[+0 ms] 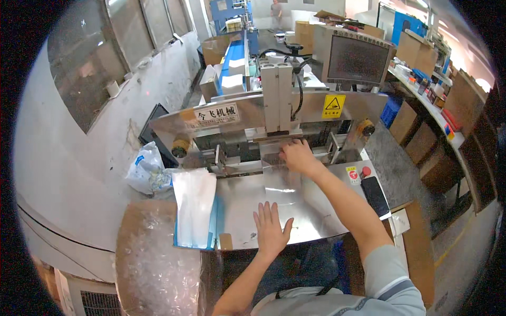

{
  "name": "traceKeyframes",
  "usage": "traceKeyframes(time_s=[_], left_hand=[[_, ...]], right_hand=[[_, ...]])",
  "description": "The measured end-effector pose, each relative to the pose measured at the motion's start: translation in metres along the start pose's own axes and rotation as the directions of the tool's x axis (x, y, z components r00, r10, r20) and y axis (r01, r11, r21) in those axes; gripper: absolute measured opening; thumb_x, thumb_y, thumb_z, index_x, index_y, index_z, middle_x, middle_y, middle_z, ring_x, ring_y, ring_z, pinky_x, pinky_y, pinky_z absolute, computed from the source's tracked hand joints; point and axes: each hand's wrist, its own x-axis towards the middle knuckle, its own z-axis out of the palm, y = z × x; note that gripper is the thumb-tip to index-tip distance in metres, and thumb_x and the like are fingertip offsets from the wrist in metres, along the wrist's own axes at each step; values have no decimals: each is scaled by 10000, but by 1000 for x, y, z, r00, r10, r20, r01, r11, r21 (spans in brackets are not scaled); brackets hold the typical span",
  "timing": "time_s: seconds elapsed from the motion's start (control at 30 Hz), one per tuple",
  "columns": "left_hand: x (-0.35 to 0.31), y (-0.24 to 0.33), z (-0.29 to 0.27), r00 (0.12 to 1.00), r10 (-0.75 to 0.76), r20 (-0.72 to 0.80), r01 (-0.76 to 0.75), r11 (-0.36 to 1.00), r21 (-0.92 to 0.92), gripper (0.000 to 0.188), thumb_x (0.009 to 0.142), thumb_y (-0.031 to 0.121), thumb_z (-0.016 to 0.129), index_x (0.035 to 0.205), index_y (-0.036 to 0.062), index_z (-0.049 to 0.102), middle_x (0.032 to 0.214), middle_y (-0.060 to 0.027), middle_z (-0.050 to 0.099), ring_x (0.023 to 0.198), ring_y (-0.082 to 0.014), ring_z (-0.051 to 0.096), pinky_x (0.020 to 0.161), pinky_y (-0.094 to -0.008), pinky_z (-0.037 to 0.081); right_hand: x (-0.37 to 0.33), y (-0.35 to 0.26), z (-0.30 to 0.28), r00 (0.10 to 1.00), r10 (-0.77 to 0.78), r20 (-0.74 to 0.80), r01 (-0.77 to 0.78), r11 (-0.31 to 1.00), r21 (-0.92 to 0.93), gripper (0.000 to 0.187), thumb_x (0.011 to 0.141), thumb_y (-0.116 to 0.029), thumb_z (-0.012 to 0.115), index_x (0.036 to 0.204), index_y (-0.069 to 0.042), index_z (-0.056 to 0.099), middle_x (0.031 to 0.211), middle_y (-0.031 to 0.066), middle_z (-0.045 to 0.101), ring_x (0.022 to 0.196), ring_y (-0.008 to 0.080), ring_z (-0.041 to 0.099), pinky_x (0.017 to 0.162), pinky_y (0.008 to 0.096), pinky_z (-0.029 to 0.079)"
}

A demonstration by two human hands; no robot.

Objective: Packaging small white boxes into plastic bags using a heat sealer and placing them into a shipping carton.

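Observation:
A clear plastic sheet (282,181) lies on the metal work table (237,203), its far end under the upright press head (278,100) of a machine. My right hand (299,156) is at the sheet's far right edge, fingers bent down and closed on it just before the press bar. The fingertips are partly hidden. Near the front of the table, my left hand (271,231) is open and holds nothing, palm down with fingers apart, close to the sheet's near end. Left of it, a stack of whitish plastic sheets (194,203) stands in a blue box (216,226).
A carton of clear plastic pieces (158,263) is at the lower left, with a plastic bag (147,168) behind. On the table's right are a red button (365,171) and a black phone (375,196). A monitor (358,59) stands behind; one person (276,13) is far back.

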Motion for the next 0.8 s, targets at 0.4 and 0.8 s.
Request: traceKeyframes(time_s=[0.4, 0.8], left_hand=[[-4, -13, 8, 968, -135, -210, 80, 965, -252, 816, 935, 348, 621, 1467, -123, 220, 1504, -353, 270, 1433, -525, 192, 1174, -598, 158], [-1, -12, 4, 977, -128, -169, 82, 963, -255, 760, 940, 309, 619, 1447, -134, 265, 1482, -360, 309, 1416, -533, 225, 1171, -559, 203]], right_hand=[[8, 12, 3, 996, -13, 85, 13, 1000, 2, 411, 922, -298, 582, 1226, -22, 590, 1147, 229, 659, 1140, 387, 594, 1020, 541, 394], [-141, 33, 4, 956, 249, 155, -261, 482, 836, 583, 980, -302, 605, 1430, 35, 451, 1385, 173, 564, 1275, 227, 532, 1070, 331, 408]])
